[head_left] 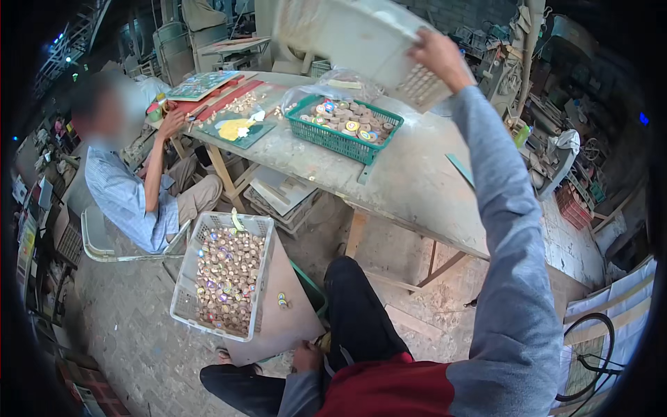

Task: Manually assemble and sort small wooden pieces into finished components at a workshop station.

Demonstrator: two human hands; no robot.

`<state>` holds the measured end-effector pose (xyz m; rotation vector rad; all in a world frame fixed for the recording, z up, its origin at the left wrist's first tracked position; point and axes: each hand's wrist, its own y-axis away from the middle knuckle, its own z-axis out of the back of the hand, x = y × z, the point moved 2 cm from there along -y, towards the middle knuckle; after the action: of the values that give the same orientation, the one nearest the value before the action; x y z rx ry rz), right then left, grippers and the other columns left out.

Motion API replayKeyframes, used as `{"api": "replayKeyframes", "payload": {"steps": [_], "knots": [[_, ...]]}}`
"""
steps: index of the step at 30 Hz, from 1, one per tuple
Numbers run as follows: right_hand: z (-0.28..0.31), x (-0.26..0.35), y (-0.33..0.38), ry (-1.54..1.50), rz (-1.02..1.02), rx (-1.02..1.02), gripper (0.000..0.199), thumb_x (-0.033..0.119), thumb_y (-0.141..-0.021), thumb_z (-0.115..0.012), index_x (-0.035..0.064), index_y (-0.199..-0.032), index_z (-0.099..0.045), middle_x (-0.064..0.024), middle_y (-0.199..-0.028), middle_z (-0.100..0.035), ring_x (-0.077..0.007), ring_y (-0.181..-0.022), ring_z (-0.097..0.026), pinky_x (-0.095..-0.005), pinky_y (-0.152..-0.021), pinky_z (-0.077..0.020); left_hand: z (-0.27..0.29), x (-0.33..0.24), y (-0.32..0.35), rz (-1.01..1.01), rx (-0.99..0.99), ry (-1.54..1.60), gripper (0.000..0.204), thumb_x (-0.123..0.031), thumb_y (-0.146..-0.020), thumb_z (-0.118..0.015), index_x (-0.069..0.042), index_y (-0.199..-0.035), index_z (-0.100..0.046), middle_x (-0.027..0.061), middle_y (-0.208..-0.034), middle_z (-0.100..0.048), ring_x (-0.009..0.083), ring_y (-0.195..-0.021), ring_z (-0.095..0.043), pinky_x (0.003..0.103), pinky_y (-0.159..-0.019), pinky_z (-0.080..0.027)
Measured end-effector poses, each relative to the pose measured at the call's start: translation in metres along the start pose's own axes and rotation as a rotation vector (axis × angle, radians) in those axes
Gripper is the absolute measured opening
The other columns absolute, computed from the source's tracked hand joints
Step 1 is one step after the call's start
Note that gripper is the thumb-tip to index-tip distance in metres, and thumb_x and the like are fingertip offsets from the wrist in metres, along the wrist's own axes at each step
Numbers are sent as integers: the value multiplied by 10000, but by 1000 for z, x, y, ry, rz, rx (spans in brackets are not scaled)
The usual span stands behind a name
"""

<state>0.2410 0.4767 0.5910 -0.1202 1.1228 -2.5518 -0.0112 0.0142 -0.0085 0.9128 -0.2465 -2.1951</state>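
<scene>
My right arm stretches up and forward over the table, and my right hand [443, 61] is closed on the rim of a white plastic crate [347, 35]. That crate is tilted, its slotted side facing down toward the tabletop. My left hand [306, 357] rests low by my lap, fingers curled; whatever it may hold is hidden. Near it lies a brown board [288, 316] bearing a few small round pieces [283, 300]. On the board's left part stands another white crate [182, 306], filled with small round wooden pieces [226, 278], some with coloured faces.
On the long table [417, 184] stands a green basket [333, 144] of round wooden pieces, some with coloured faces. A green mat [243, 136] with yellow material lies left of it. A seated co-worker [132, 184] works at the table's left end. Stacked panels [278, 191] sit underneath.
</scene>
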Motion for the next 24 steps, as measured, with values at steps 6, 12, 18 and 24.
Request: {"api": "replayKeyframes", "payload": {"steps": [6,12,18,24], "knots": [[52,-108,15,138,-124,-98,334,299,-809,-701,92,-1069,-661,-182,-955,-702,-367,-934,-665,-470,-806,-517,-3,5,7,-69,-30,11,333,-282,-893,-486,-45,-1062,-648,279,-953,-666,462,-927,-638,551,-789,-501],[6,-169,89,309,-332,222,299,259,-808,-685,93,-1055,-658,-195,-1014,-689,-383,-962,-656,-474,-815,-524,-6,8,3,-86,-21,14,303,-240,-891,-502,-26,-1062,-632,283,-956,-663,467,-918,-634,541,-795,-502],[-44,-207,151,327,-358,394,348,217,-779,-659,94,-1105,-655,-202,-1042,-686,-382,-985,-654,-481,-839,-526,-8,6,-1,-56,-7,37,314,-260,-879,-499,-56,-1048,-667,259,-971,-669,451,-958,-624,527,-824,-489],[-55,-131,131,342,45,149,475,376,-810,-694,42,-1143,-642,-198,-1089,-665,-375,-986,-644,-458,-856,-512,-11,8,-4,-20,-13,14,298,-268,-891,-501,-59,-1011,-676,261,-956,-670,457,-932,-629,528,-800,-491]]}}
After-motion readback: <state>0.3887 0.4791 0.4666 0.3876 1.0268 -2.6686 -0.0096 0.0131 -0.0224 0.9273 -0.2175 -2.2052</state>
